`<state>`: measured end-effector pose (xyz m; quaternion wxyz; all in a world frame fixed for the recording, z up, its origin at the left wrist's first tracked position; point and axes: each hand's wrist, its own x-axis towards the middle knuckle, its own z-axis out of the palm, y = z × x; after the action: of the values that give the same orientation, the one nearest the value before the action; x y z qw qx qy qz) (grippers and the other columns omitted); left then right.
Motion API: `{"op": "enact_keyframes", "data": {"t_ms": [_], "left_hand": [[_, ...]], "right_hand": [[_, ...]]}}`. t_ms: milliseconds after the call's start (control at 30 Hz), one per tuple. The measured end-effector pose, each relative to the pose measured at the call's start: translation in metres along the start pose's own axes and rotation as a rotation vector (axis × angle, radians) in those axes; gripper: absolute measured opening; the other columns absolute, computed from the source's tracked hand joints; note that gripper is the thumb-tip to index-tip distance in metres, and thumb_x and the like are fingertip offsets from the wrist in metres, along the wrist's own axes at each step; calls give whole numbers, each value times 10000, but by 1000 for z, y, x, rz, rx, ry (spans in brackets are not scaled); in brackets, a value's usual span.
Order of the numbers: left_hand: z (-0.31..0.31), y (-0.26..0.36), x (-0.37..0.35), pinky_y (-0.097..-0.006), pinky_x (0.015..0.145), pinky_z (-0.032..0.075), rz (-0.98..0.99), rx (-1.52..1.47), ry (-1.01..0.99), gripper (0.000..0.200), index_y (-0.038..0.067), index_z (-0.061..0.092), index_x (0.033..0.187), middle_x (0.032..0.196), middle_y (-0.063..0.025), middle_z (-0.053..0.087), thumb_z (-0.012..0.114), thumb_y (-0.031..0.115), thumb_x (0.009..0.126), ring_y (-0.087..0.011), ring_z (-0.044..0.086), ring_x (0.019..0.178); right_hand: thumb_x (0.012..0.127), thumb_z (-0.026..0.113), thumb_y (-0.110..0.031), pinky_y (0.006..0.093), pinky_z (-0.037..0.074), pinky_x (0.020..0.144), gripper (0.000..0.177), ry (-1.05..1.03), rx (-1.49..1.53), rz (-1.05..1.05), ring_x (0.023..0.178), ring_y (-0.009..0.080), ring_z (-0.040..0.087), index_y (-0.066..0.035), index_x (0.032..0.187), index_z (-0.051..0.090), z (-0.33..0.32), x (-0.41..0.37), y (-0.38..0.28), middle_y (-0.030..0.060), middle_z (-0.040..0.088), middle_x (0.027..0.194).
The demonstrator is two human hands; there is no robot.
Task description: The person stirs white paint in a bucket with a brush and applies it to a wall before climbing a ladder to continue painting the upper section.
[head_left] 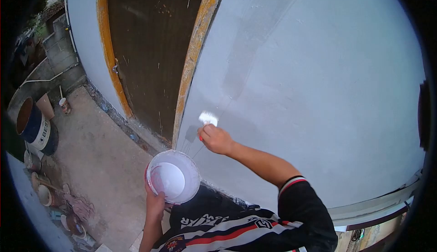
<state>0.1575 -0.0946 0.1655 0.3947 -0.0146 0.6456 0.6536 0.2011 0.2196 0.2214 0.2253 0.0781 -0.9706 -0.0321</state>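
My left hand (156, 201) grips the rim of a small plastic bucket (195, 179), its thumb over the near edge. White paint (170, 180) lies in the bottom of the bucket. In my right hand (215, 139) is a paintbrush (208, 118), its white bristles up against the pale wall (318, 92) and a bit of red handle showing under the fingers. Damp grey patches mark the wall above and below the brush.
Left of the wall stands a brown door (152, 47) in a yellow-orange frame (195, 54). A dark blue drum (34, 124) rests on the concrete floor (91, 147) at far left. Several used buckets and a crumpled pinkish cloth (79, 206) lie below it.
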Motion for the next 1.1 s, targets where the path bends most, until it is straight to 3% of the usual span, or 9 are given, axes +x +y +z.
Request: {"op": "enact_keyframes", "data": {"t_ms": [167,267,433,700,767,833,967,1000,1100], "left_hand": [[-5,-2,2,-347,512,609,-1,36,25,795,167,50,1460,1319,-253,389,371,-85,777,-387,615,945],[-11,-3,1,-361,510,609,29,20,8,748,176,79,1452,1317,-238,398,390,-51,811,-378,615,954],[-10,-5,6,-390,515,609,54,53,18,657,186,141,1429,1304,-203,431,427,3,867,-348,630,943],[6,11,-1,-391,526,614,50,48,-38,653,160,137,1416,1294,-219,435,411,-21,851,-357,644,921],[9,12,-1,-394,529,614,56,49,-43,653,154,135,1415,1291,-226,435,403,-28,848,-362,648,911],[11,6,3,-395,533,615,65,50,-37,651,149,134,1415,1288,-233,437,391,-37,846,-366,650,903],[13,9,0,-394,538,617,38,78,-49,653,142,131,1417,1283,-239,442,380,-44,844,-369,648,908],[14,9,0,-392,535,616,36,82,-47,653,141,130,1418,1281,-240,445,380,-45,844,-367,649,906],[13,6,2,-385,530,616,38,97,-40,649,137,130,1420,1275,-239,452,384,-41,851,-361,651,901]], "right_hand": [[822,578,-115,396,501,656,177,-29,183,242,802,287,575,-33,977,563,65,-36,24,113,527,851],[847,571,-134,405,496,653,156,22,160,335,794,303,572,-49,978,568,52,-41,49,124,526,851],[847,602,-129,403,467,591,96,210,130,327,709,316,559,-68,909,562,-62,16,67,122,513,817],[845,618,-124,381,463,573,75,504,-352,-64,642,301,552,-85,886,568,-288,135,79,104,526,773],[851,607,-38,282,484,538,67,449,-321,13,590,191,562,20,825,586,-328,155,65,116,583,758],[852,628,-60,270,470,521,82,563,-487,-74,585,164,548,18,847,602,-347,166,57,106,568,742],[813,655,-80,319,488,590,114,564,-797,-305,686,229,582,-77,918,609,-322,150,73,82,572,793],[796,612,-112,323,493,584,74,506,-818,-269,664,221,577,-90,853,569,-302,142,73,58,526,804],[767,621,-196,284,492,694,184,417,-917,-372,832,231,568,-48,871,589,-226,110,70,62,465,796]]}}
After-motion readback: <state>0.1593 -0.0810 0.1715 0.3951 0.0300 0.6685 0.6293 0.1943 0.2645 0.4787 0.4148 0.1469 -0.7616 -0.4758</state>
